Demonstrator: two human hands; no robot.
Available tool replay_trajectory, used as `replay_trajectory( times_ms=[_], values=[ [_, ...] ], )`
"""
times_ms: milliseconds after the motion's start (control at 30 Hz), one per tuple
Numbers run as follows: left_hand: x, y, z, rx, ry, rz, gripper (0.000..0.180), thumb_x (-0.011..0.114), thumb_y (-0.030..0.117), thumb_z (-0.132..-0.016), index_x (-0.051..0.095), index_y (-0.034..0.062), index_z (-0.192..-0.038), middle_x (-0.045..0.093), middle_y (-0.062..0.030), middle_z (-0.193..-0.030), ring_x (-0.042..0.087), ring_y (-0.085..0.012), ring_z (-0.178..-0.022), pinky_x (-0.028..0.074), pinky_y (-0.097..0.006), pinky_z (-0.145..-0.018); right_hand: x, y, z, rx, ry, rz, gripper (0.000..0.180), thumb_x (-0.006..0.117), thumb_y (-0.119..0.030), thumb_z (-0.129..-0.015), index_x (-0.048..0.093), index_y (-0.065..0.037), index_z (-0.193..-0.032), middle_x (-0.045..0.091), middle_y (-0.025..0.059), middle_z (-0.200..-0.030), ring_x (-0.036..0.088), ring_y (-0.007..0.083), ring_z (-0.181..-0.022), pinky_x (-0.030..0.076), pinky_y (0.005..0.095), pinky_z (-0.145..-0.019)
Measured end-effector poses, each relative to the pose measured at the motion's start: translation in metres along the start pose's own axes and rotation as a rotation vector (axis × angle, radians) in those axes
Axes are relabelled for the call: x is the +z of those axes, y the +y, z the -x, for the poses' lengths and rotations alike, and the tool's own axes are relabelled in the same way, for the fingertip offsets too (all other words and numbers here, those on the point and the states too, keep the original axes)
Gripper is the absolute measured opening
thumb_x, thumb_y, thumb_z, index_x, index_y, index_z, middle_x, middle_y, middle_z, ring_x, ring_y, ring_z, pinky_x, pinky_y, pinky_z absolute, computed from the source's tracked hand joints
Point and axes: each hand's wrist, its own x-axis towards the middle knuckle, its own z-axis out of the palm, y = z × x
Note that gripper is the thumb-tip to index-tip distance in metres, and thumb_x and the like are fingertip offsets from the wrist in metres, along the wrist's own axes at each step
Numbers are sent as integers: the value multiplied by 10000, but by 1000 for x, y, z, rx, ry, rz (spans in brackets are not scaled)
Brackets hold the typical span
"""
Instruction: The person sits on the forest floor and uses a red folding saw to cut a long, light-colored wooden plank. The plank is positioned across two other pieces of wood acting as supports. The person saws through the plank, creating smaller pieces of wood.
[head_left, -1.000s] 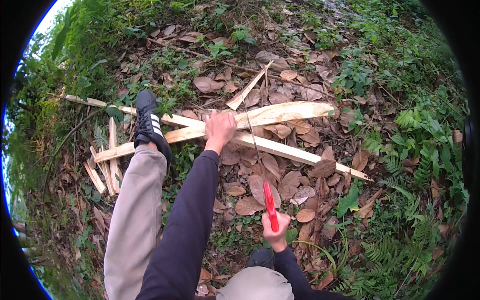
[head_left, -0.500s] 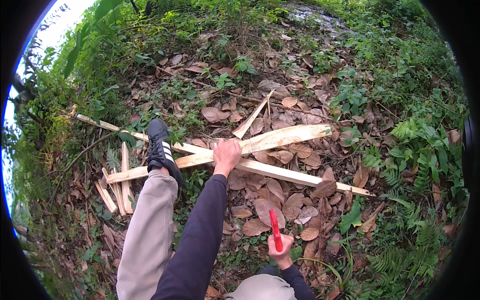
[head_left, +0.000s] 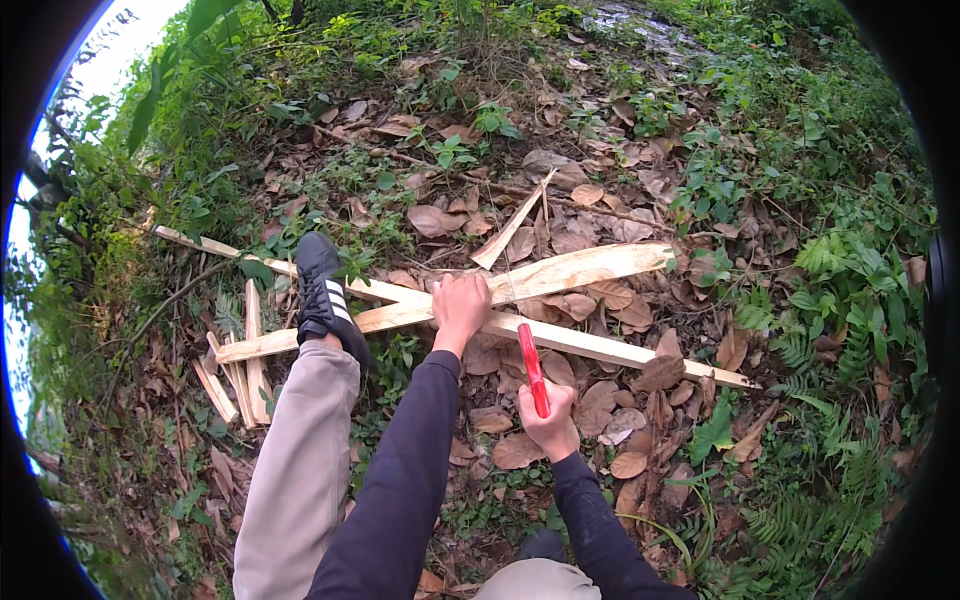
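The right hand (head_left: 549, 420) is closed around the red handle of a saw (head_left: 532, 368), whose thin blade runs away toward the split wooden slats (head_left: 560, 275). The left hand (head_left: 461, 306) is clamped down on those pale slats where two long pieces cross, near the middle of the scene. Just left, a black shoe (head_left: 325, 295) presses on the same wood. Shorter offcuts (head_left: 240, 370) lie further left on dry leaves, with green plants all around.
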Motion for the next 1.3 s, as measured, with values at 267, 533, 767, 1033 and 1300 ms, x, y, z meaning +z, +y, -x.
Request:
replay_trajectory(
  times_ms=[267, 533, 767, 1033, 1300],
  values=[
    [-15, 8, 0, -77, -31, 74, 351, 476, 292, -982, 697, 55, -847, 719, -150, -841, 603, -348, -878, 432, -478, -829, -3, 3, 1, -4, 58, -3, 204, 662, -86, -842, 558, -29, -676, 483, 79, -494, 519, 235, -410, 387, 355, -462],
    [-13, 5, 0, -13, -2, 41, 360, 491, 287, -960, 695, 53, -777, 710, -146, -818, 604, -354, -840, 433, -489, -794, -2, 16, -21, -8, 19, -6, 207, 656, -82, -837, 548, -22, -672, 492, 121, -519, 526, 270, -431, 396, 375, -483],
    [-7, 3, -2, -36, 15, -5, 366, 483, 266, -952, 703, 52, -752, 715, -131, -804, 610, -367, -851, 438, -506, -802, 1, 7, 4, -58, 32, 16, 157, 645, -65, -819, 589, -19, -680, 533, 112, -533, 577, 285, -458, 426, 365, -481],
    [-22, 8, -8, -28, -49, 65, 434, 425, 304, -981, 726, 44, -806, 725, -159, -877, 610, -382, -900, 436, -515, -857, -8, 5, 19, 69, 54, -24, 204, 667, -83, -824, 552, -28, -665, 496, 106, -512, 563, 278, -439, 411, 373, -471],
    [-22, 12, 1, -73, -104, 86, 484, 397, 314, -999, 714, 26, -773, 718, -191, -879, 614, -383, -913, 442, -547, -870, -20, -12, 44, -7, 18, 9, 141, 655, -63, -789, 586, -27, -672, 526, 117, -523, 572, 289, -446, 429, 377, -476]
  ],
)
